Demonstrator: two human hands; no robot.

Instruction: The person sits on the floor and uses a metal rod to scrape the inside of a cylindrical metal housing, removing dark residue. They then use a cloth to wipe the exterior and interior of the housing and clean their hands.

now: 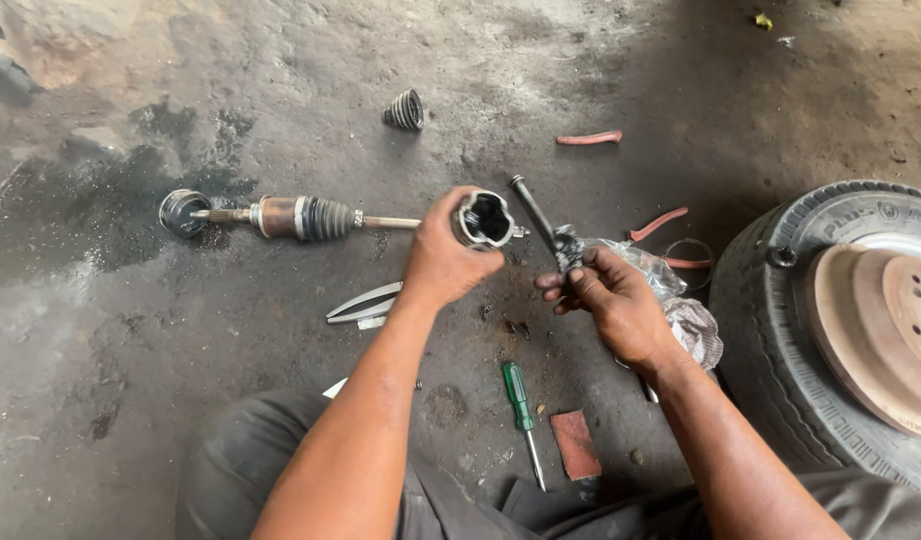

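On the oily concrete floor (131, 380), far left: a drive axle shaft (281, 216) lying flat, its ribbed rubber boot (328, 219) still on. A loose boot (405, 110) sits beyond it. Left hand (439, 262) wraps the metal joint housing (484, 219) at the shaft's end, fingers closed round it, open cup facing up. Right hand (613, 300) pinches a greasy black rod tool (537, 218), with crumpled plastic wrap (671, 290) beneath. Green screwdriver (521, 405) near the knees. Tyre (781, 340) with rusty brake disc (881, 330) at right.
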